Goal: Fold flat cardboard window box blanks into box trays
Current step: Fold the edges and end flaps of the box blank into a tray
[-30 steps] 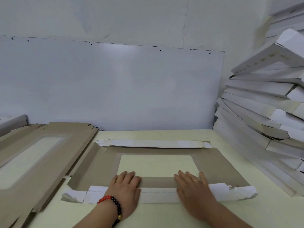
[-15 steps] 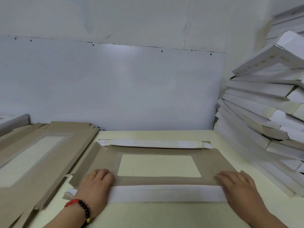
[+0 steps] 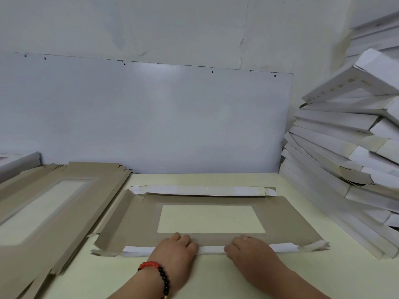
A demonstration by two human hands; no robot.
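Both hands sit side by side at the near long edge of the blank (image 3: pixel 207 221), the left hand (image 3: pixel 174 251) and the right hand (image 3: pixel 250 251) with their fingers curled over the near flap (image 3: pixel 210 249), a narrow white strip that shows between and to either side of them; they appear to pinch or press it along its crease, though the fingertips' hold underneath is hidden. The flap's long axis runs left to right, straight across both grips, so each hand is equally near its own half and the free ends lie outward from the knuckles. Ahead of the fingers the brown panel spreads flat on the table (image 3: pixel 216 277), with the window opening (image 3: pixel 210 219) just beyond the fingertips. Farther off, the far flap (image 3: pixel 203 190) lies parallel, already turned over white side up. Left of the grip, the end flap (image 3: pixel 116 219) slopes up slightly; beyond it the stack of flat blanks (image 3: pixel 54 201) lies close, nearly touching the corner. To the right, bare table separates the blank from the leaning pile of folded trays (image 3: pixel 345 158), so I judge there is more room that way.
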